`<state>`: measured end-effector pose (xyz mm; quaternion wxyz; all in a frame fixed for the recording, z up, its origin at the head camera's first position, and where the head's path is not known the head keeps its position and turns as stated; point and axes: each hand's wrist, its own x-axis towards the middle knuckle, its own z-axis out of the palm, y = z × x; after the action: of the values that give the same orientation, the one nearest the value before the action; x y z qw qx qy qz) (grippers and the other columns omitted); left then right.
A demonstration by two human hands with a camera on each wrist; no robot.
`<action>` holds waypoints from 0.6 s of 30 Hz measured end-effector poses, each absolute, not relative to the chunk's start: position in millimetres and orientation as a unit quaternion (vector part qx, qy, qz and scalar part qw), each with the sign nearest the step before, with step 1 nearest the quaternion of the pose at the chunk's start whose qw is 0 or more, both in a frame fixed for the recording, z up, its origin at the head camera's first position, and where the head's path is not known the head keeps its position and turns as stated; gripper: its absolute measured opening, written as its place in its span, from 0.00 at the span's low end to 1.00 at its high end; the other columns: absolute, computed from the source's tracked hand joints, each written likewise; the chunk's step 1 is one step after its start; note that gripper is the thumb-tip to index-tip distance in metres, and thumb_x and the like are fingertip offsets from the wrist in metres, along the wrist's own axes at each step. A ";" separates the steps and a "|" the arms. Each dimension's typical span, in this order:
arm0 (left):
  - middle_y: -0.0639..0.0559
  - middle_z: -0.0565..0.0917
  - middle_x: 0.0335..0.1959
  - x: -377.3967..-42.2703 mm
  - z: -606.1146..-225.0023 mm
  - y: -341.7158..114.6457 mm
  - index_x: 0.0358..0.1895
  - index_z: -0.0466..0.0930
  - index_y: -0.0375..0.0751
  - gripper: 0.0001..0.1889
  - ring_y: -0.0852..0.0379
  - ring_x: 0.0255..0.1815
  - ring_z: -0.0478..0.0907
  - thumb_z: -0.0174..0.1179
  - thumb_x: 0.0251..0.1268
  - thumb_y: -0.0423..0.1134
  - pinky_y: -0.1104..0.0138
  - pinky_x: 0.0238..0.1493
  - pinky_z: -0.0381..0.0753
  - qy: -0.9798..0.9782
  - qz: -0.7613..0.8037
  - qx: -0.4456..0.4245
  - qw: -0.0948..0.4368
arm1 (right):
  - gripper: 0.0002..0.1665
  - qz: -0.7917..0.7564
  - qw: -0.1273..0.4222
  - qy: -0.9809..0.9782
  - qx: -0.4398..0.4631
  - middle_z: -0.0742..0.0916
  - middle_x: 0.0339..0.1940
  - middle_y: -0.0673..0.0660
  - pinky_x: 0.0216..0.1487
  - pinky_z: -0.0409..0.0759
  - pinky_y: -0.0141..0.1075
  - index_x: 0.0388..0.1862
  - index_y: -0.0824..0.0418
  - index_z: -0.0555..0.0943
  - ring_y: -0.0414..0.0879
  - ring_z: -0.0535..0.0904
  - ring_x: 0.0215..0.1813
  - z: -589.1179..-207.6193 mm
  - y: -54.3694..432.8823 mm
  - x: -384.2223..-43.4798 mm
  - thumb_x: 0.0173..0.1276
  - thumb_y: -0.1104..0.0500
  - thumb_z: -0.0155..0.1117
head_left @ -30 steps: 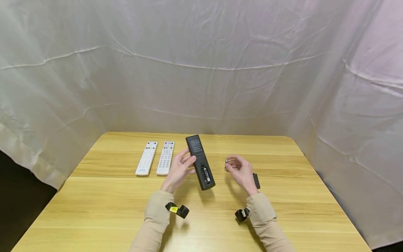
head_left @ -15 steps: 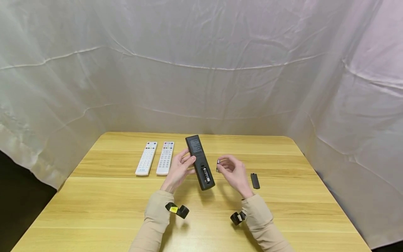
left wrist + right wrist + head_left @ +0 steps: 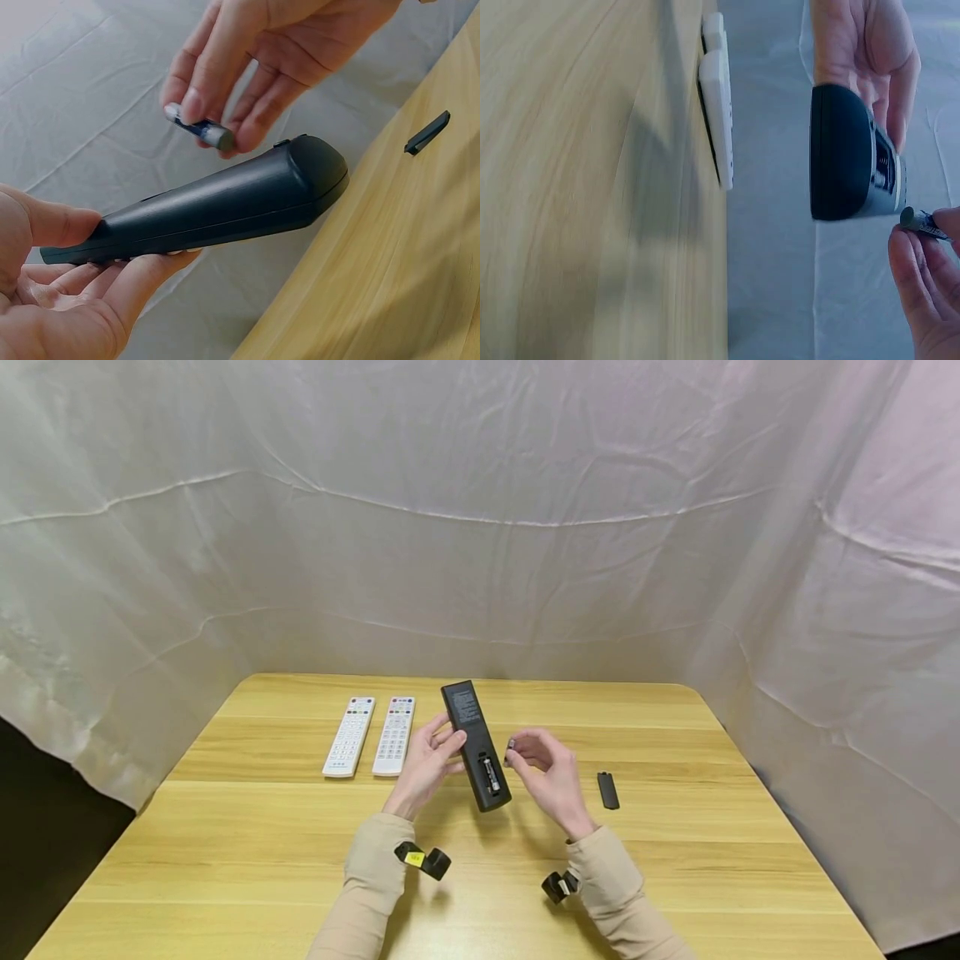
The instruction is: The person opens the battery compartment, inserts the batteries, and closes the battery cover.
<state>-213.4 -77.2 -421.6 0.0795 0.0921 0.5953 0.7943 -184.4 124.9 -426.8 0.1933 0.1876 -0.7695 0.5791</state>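
My left hand (image 3: 425, 767) grips a black remote control (image 3: 471, 727) above the table, its back turned up and its battery compartment uncovered. One battery (image 3: 491, 774) lies in the compartment. Just right of the remote, my right hand (image 3: 550, 777) pinches a second battery (image 3: 199, 128) between thumb and fingers. In the left wrist view that battery is held over the remote's back, close to the compartment end. From the right wrist view, the battery's end (image 3: 909, 217) shows right beside the remote's edge. The black battery cover (image 3: 608, 791) lies on the table, right of my right hand.
Two white remotes (image 3: 349, 737) lie side by side, buttons up, on the table left of my left hand. The wooden table (image 3: 262, 860) has a pale curtain (image 3: 480, 568) behind it and at its sides. A black wrist camera is strapped on each sleeve.
My right hand has moved left with its battery, closer to the black remote, and the battery cover has come fully into sight. My left hand and the remote have hardly moved.
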 end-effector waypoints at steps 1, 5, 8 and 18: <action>0.26 0.72 0.69 -213.4 -421.3 -76.9 0.77 0.55 0.33 0.28 0.56 0.49 0.86 0.47 0.77 0.28 0.66 0.45 0.91 0.597 0.793 0.092 0.078 | 0.12 0.573 0.200 -0.770 0.197 0.90 0.37 0.64 0.43 0.90 0.32 0.47 0.67 0.82 0.51 0.87 0.37 -426.5 123.5 -183.6 0.64 0.70 0.70; 0.26 0.72 0.69 -213.8 -421.7 -76.3 0.77 0.56 0.33 0.28 0.49 0.56 0.84 0.47 0.77 0.28 0.64 0.47 0.91 0.603 0.789 0.089 0.074 | 0.11 0.549 0.221 -0.772 0.232 0.90 0.36 0.63 0.42 0.91 0.35 0.45 0.67 0.82 0.51 0.88 0.35 -427.0 118.2 -181.3 0.64 0.70 0.70; 0.25 0.73 0.68 -213.7 -421.9 -75.6 0.77 0.56 0.32 0.28 0.42 0.60 0.82 0.48 0.77 0.28 0.62 0.49 0.91 0.606 0.788 0.089 0.070 | 0.10 0.537 0.227 -0.774 0.247 0.90 0.35 0.62 0.42 0.91 0.36 0.44 0.67 0.82 0.52 0.88 0.35 -429.1 115.2 -180.5 0.64 0.70 0.70; 0.24 0.73 0.67 -211.7 -421.0 -73.8 0.77 0.57 0.33 0.28 0.34 0.63 0.79 0.48 0.77 0.27 0.56 0.54 0.89 0.617 0.778 0.099 0.058 | 0.12 0.491 0.253 -0.784 0.283 0.90 0.36 0.62 0.42 0.92 0.38 0.43 0.67 0.83 0.52 0.89 0.36 -431.8 107.8 -177.4 0.61 0.73 0.71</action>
<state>-211.7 -73.8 -421.0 0.0582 0.0986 0.6173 0.7783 -177.4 107.8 -431.8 0.2533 0.2828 -0.7840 0.4911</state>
